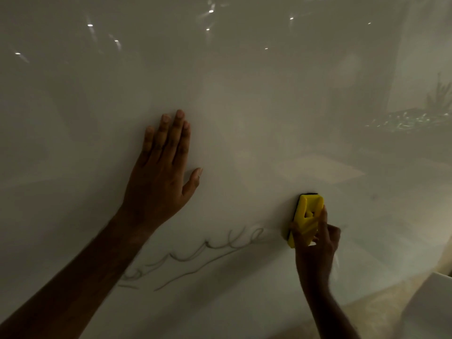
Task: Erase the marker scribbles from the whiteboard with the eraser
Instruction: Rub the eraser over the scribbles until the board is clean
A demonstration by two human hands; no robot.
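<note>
Holding the yellow eraser point(305, 220) in a tight grip, the right hand point(315, 250) presses it against the whiteboard point(244, 106). The fingers wrap around the lower half of the eraser, and the top half sticks out above them. The eraser stands almost straight up and down, with its long side running from bottom to top and leaning a little to the right. A thin black pad shows along its top edge and left edge, where it meets the board. The eraser sits in the lower right part of the board.

Just to the left of the eraser are the marker scribbles point(195, 255). They are thin, grey and loopy. They run in a slanting line from the eraser's lower end down toward the left, and a long wavy line lies under the loops. The right end of the scribbles looks faint and smeared close to the eraser.

The left hand point(161, 172) lies flat on the board with its grip let go and nothing in it. Its fingers are straight and point up, and the thumb sticks out to the right. It rests above the scribbles and well apart from the eraser. The left forearm crosses over the far left end of the scribbles and hides a bit of them.

The board is shiny, with small bright light spots near the top. A pale floor point(367, 311) shows at the bottom right.
</note>
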